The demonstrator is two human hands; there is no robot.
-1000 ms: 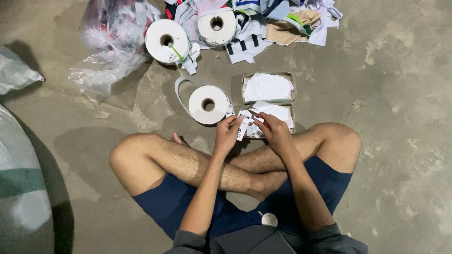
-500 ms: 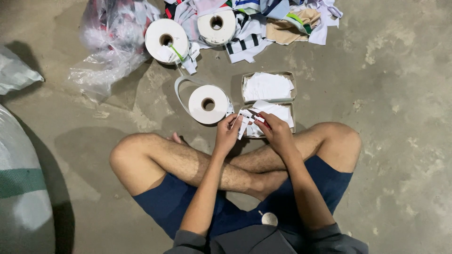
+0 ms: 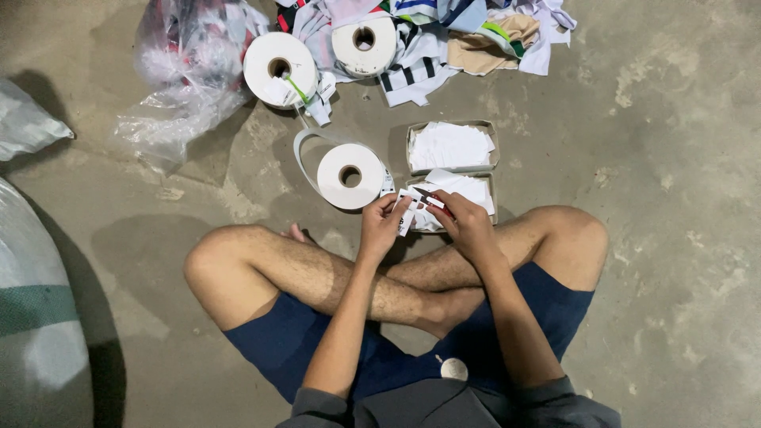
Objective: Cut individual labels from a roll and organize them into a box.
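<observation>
Left hand (image 3: 382, 224) is pinched on a small white label strip (image 3: 406, 212), fingers curled around its near end. Right hand (image 3: 468, 224) is closed on a pair of small snips (image 3: 433, 198) — dark blades, red at the grip — and the blade tips sit right at the strip's edge. Both hands hover just above the crossed legs, over the near edge of the front tray (image 3: 488, 190), which holds cut white pieces. A 2nd tray (image 3: 452, 124) sits touching behind it, also filled with white pieces. Just left of the hands lies a white tape roll (image 3: 349, 176), its loose tail looping out behind it. 2 more rolls (image 3: 279, 69) rest farther back against a heap of cloth scraps (image 3: 483, 28). Open bare concrete floor (image 3: 674, 158) stretches to the right — plastic bags (image 3: 178, 87) crowd the left.
</observation>
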